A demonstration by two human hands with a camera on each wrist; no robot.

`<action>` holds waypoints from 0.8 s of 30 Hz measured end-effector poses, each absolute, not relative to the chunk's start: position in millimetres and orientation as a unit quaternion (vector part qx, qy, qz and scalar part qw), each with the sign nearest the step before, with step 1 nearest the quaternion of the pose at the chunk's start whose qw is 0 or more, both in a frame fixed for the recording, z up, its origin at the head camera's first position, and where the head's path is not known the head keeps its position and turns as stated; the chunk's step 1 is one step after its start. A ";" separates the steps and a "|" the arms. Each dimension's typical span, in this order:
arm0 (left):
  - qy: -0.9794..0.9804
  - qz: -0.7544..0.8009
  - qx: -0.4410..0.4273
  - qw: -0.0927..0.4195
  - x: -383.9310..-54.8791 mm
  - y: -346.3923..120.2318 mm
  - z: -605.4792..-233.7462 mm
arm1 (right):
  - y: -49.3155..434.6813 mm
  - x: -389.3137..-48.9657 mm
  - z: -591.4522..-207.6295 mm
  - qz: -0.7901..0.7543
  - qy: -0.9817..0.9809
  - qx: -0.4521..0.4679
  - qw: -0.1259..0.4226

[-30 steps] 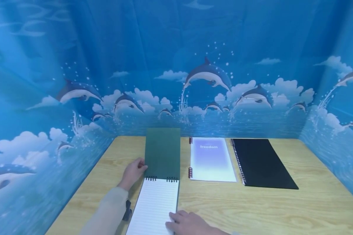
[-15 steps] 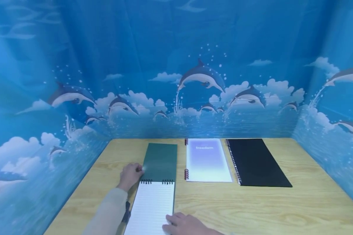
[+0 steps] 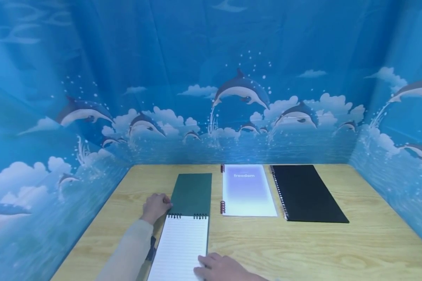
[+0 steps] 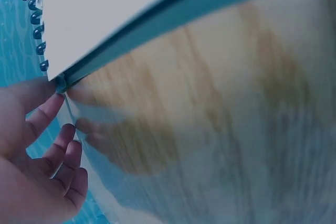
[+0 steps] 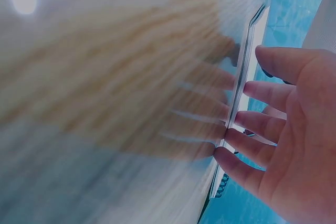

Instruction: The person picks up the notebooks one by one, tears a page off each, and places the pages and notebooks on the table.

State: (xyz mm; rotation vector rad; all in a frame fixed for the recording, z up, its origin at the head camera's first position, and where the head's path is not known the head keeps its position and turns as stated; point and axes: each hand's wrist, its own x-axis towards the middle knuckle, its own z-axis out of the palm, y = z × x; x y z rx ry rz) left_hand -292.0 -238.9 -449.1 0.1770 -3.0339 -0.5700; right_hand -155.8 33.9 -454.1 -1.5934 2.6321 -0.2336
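Note:
A top-bound spiral notebook [image 3: 184,246] lies open on the table, its lined white page towards me and its dark green cover [image 3: 191,194] folded back flat beyond the black rings. My left hand [image 3: 156,207] is at the left edge near the rings; in the left wrist view its thumb and forefinger pinch the teal corner by the binding, and the other fingers [image 4: 71,177] curl loosely. My right hand [image 3: 222,267] rests at the lower right edge of the page. In the right wrist view its fairly straight fingers [image 5: 257,124] touch the notebook's side edge at the tabletop.
To the right lie a pale purple ring-bound notebook [image 3: 249,195] marked "freedom" and a black spiral notebook [image 3: 311,193]. The wooden table [image 3: 302,249] meets a blue dolphin-print curtain [image 3: 183,78] at the back and sides.
The green cover, raised at first, has come down flat beyond the rings. Both hands have stayed near the same parts of the notebook. The head view has shifted slightly.

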 end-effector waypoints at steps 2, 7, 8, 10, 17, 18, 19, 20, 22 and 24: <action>-0.981 -0.184 0.055 0.023 -291.0 -238.2 -448.6 | 33.8 -155.3 -453.5 -0.081 0.854 -0.513 0.037; -0.981 -0.189 0.026 0.021 -286.7 -236.6 -446.4 | 33.4 -155.1 -452.2 -0.082 0.854 -0.511 0.040; -0.982 -0.189 0.017 0.018 -285.3 -237.2 -445.8 | 33.3 -155.2 -452.0 -0.083 0.855 -0.511 0.041; -0.983 -0.182 -0.007 0.017 -281.3 -238.2 -443.3 | 32.9 -155.8 -451.8 -0.083 0.854 -0.512 0.034; -0.982 -0.184 -0.044 0.009 -257.8 -235.7 -432.9 | 31.0 -157.7 -451.3 -0.092 0.852 -0.515 0.020; -0.982 -0.182 -0.054 0.015 -251.1 -233.1 -431.6 | 31.0 -158.1 -451.8 -0.093 0.852 -0.516 0.016; -0.981 -0.178 -0.068 0.020 -243.8 -230.0 -430.7 | 31.1 -158.4 -452.3 -0.096 0.851 -0.516 0.013; -0.981 -0.171 -0.084 0.022 -235.2 -226.3 -429.0 | 31.2 -158.9 -453.4 -0.094 0.850 -0.517 0.005; -0.980 -0.146 -0.134 0.024 -218.1 -218.4 -426.5 | 31.9 -160.1 -455.5 -0.093 0.849 -0.520 -0.011; -0.976 -0.120 -0.179 0.012 -200.2 -210.0 -422.0 | 32.4 -162.0 -457.5 -0.090 0.849 -0.520 -0.021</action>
